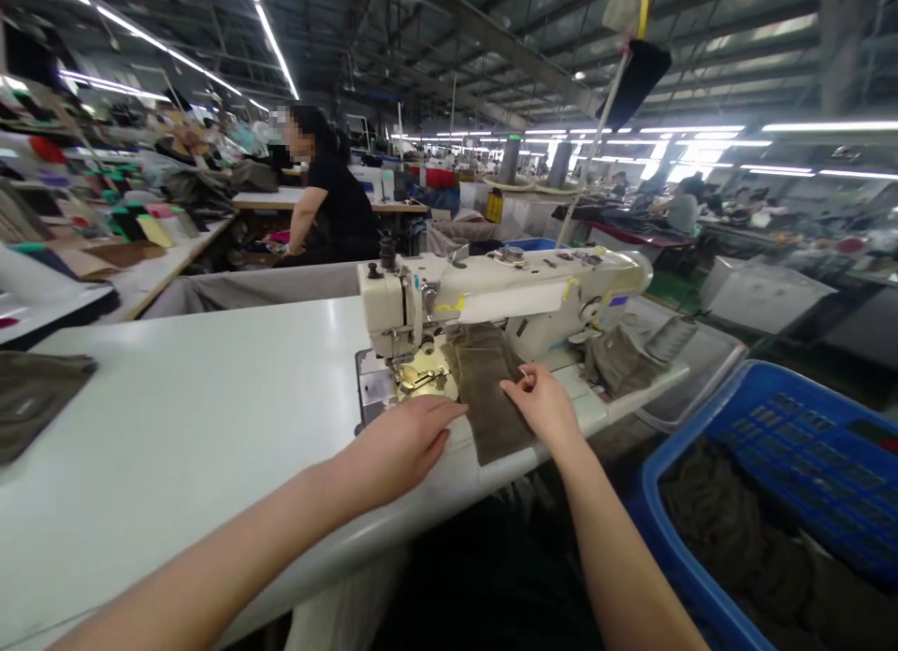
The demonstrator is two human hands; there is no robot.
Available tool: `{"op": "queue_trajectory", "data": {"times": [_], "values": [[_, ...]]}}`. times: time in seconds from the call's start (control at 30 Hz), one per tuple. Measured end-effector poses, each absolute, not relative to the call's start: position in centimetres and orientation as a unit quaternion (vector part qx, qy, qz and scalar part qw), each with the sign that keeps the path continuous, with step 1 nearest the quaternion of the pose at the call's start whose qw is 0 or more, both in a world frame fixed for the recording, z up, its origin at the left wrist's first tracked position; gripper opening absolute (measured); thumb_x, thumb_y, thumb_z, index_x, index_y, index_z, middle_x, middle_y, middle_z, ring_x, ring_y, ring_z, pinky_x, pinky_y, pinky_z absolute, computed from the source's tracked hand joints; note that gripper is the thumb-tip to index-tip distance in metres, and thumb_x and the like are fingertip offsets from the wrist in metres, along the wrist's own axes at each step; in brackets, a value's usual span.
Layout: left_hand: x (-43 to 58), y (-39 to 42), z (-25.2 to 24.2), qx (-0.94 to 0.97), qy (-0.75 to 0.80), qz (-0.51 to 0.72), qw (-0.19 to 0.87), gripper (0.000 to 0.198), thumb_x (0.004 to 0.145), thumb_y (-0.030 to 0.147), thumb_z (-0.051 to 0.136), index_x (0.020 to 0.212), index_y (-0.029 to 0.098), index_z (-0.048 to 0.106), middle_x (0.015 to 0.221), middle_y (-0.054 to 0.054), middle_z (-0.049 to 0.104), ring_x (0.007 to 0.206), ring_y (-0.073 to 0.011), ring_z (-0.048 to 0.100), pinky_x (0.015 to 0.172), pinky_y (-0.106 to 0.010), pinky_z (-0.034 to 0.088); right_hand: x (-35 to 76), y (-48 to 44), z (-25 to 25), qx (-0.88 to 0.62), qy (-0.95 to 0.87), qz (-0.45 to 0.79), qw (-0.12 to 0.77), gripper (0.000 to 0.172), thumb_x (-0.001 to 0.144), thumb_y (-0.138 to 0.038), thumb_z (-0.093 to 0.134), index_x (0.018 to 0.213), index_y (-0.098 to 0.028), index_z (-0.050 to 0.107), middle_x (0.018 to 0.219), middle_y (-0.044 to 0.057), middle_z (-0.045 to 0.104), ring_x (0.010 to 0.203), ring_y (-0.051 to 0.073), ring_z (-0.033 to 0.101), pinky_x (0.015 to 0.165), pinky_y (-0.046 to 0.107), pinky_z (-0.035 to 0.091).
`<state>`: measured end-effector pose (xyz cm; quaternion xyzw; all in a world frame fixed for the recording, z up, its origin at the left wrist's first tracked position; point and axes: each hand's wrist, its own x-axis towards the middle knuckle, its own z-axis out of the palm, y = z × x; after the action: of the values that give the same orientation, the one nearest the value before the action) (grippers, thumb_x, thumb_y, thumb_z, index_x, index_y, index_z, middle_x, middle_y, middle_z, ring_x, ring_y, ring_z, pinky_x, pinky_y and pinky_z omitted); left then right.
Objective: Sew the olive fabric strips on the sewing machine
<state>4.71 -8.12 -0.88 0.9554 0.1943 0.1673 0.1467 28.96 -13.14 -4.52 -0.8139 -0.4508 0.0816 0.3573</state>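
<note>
A white industrial sewing machine [449, 300] stands on a white table [196, 417], and a strip of olive-brown corduroy [484, 394] lies under and in front of its needle area. My right hand [540, 408] pinches the strip's right edge between thumb and forefinger. My left hand [399, 445] lies palm down on the table, its fingertips reaching the strip's left edge. It holds nothing. The metal presser foot [413, 378] sits just left of the strip's top end. The far end of the strip is partly hidden beneath the machine.
A bundle of olive fabric [621, 361] and a grey thread cone [670, 340] lie right of the machine. A blue plastic crate [778, 445] of dark fabric stands at lower right. A folded olive piece [35, 403] lies at the table's left. A co-worker [329, 197] sits beyond.
</note>
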Motion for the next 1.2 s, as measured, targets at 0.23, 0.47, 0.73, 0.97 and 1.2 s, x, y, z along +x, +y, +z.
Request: {"op": "queue_trajectory", "data": {"times": [0.23,0.47,0.73,0.97,1.2], "values": [[10.3,-6.6,-1.5,0.934,0.192,0.270,0.134,0.062,0.089,0.004,0.040,0.151,0.013,0.041,0.153,-0.019,0.047,0.144,-0.0274,0.043,0.119,-0.049,0.039,29.4,-13.1,-2.9,-0.735,-0.528,0.133,0.404,0.014,0.084,-0.022,0.064,0.097,-0.019,0.070,0.075,0.000,0.067,0.070,0.017,0.064,0.068,0.029,0.045],[9.3,-5.7,1.5,0.854,0.219,0.279,0.380,0.054,0.079,0.042,0.075,0.126,0.017,0.066,0.127,-0.015,0.069,0.117,-0.0300,0.065,0.104,-0.046,0.052,28.5,-18.9,-0.2,-0.556,-0.702,0.119,0.430,0.012,0.096,-0.024,0.057,0.098,-0.023,0.069,0.095,0.002,0.066,0.089,0.017,0.062,0.079,0.029,0.046],[4.8,-6.5,2.2,0.665,0.396,0.326,0.543,0.034,0.063,0.049,0.086,0.080,0.020,0.079,0.079,-0.004,0.076,0.067,-0.0157,0.064,0.061,-0.025,0.050,28.3,-19.9,-1.8,-0.629,-0.585,0.291,0.422,0.016,0.079,-0.029,0.074,0.093,-0.022,0.072,0.070,-0.005,0.057,0.062,0.012,0.046,0.059,0.026,0.036],[1.5,-6.2,1.6,0.600,0.449,0.295,0.593,0.047,0.058,0.054,0.089,0.087,0.018,0.079,0.082,-0.006,0.077,0.071,-0.0167,0.064,0.064,-0.024,0.049,26.2,-20.6,-4.5,-0.634,-0.456,0.385,0.492,0.030,0.073,-0.039,0.074,0.095,-0.018,0.071,0.072,-0.003,0.061,0.064,0.012,0.051,0.059,0.025,0.040],[0.4,-5.9,0.6,0.624,0.486,0.302,0.533,0.043,0.059,0.055,0.085,0.075,0.016,0.074,0.071,-0.004,0.072,0.064,-0.0151,0.059,0.060,-0.025,0.046,25.6,-20.6,-4.8,-0.648,-0.390,0.422,0.499,0.030,0.078,-0.048,0.064,0.088,-0.020,0.064,0.053,-0.010,0.038,0.041,0.009,0.031,0.039,0.023,0.023]]}}
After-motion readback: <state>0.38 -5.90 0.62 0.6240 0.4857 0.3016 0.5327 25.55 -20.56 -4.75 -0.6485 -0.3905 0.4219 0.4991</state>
